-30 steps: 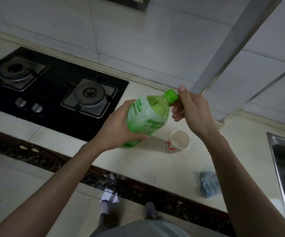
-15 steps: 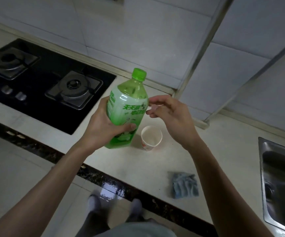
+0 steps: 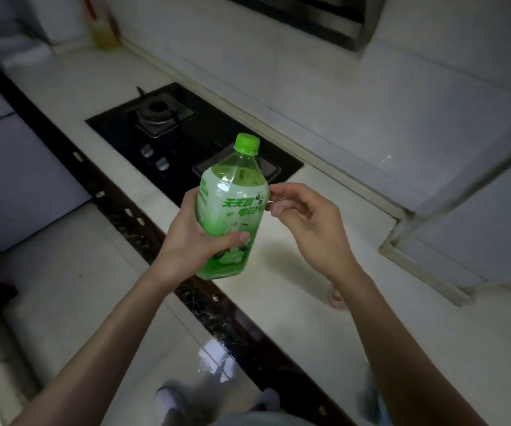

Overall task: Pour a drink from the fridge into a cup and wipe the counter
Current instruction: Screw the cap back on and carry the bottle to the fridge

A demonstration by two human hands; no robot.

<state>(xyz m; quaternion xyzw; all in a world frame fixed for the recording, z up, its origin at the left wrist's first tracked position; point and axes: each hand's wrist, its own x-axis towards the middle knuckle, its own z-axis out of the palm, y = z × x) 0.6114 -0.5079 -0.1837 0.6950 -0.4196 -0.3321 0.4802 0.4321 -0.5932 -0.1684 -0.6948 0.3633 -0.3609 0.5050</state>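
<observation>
Right forearm (image 3: 380, 318) hides most of the cup (image 3: 336, 298) (stove (image 3: 168, 139) behind bottle (image 3: 231, 210)).

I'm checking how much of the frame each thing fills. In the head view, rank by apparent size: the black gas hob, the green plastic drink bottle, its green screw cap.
1. Black gas hob, partly hidden by the bottle.
2. Green plastic drink bottle; it is nearer the camera, so it looks bigger.
3. Green screw cap, clearly smallest.

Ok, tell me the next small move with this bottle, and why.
Probably bring the right hand up to the green cap and twist it off: the left hand holds the bottle upright, still capped, so nothing can pour yet.
</observation>
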